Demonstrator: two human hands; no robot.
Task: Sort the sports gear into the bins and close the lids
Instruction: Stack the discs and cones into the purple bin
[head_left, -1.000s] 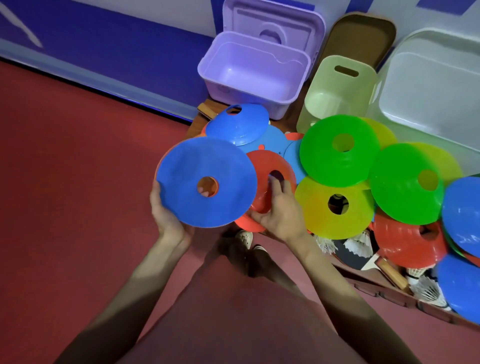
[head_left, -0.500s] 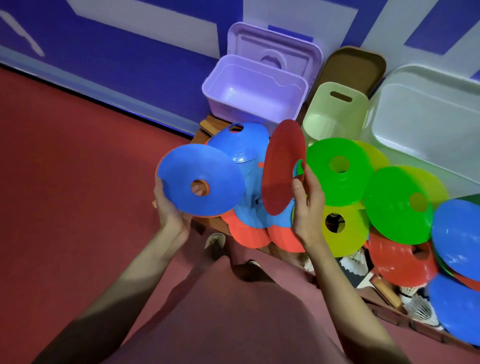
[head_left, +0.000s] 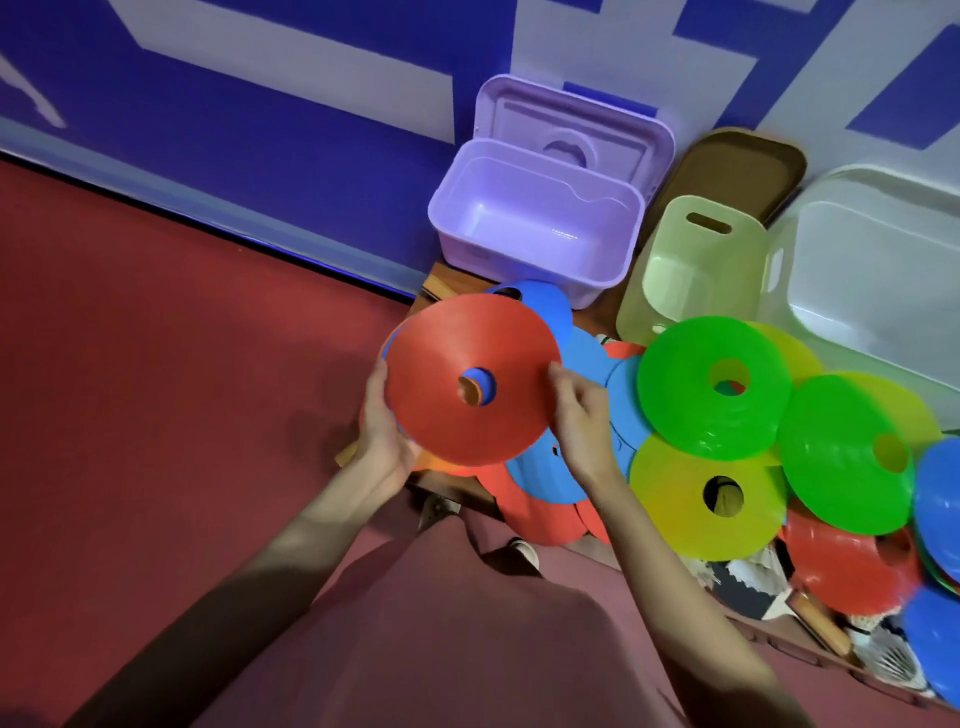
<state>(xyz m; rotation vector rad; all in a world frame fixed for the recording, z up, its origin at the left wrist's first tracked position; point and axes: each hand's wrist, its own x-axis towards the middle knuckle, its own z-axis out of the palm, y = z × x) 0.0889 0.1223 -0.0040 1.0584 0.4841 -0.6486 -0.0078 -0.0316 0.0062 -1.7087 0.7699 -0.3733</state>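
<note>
flat red cone, round centre hole

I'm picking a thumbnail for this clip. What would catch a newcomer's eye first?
The red disc cone held up at centre, with the left hand gripping its left edge and the right hand at its right edge. Next, the bright green disc cones heaped to its right, and the open purple bin against the blue wall behind.

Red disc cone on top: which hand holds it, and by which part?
Both hands. The left hand holds the red disc cone, stacked on a blue one, at its left rim; the right hand pinches the right rim.
</note>
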